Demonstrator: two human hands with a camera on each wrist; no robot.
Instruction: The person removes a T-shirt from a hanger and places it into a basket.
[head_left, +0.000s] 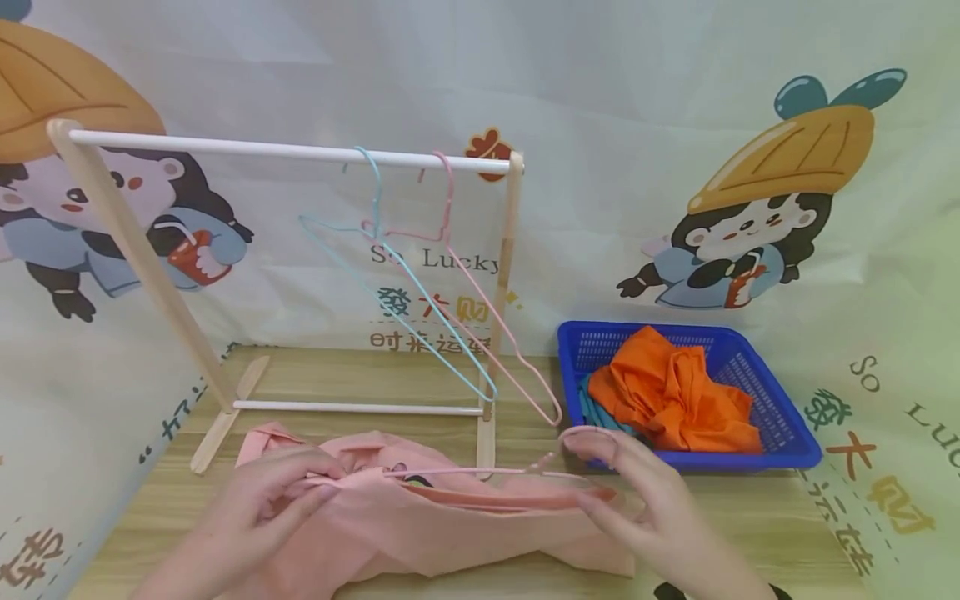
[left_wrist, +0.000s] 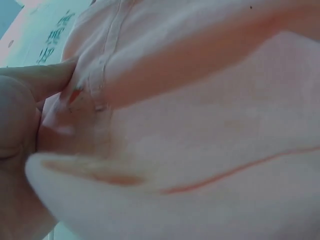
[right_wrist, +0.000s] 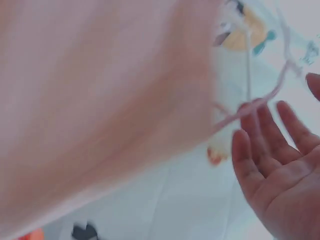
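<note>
A pink garment (head_left: 465,542) with a dark print partly showing inside its opening lies bunched at the front of the table. My left hand (head_left: 262,492) pinches its edge between thumb and fingers; whether the hanger's end is in that pinch is hidden. A pink hanger (head_left: 487,472) runs along the garment's opening, its far parts covered by cloth. My right hand (head_left: 652,492) is by the hanger's hook and the garment's right end. In the right wrist view its fingers (right_wrist: 292,145) are spread and loosely bent, the fingertips against or just behind the hanger's neck (right_wrist: 250,108).
Behind the garment stands a wooden rack with a white rail (head_left: 285,150). A blue hanger (head_left: 442,312) and another pink hanger (head_left: 517,346) hang from it. A blue basket (head_left: 795,450) at the right holds orange cloth (head_left: 675,392) and teal cloth (head_left: 596,417).
</note>
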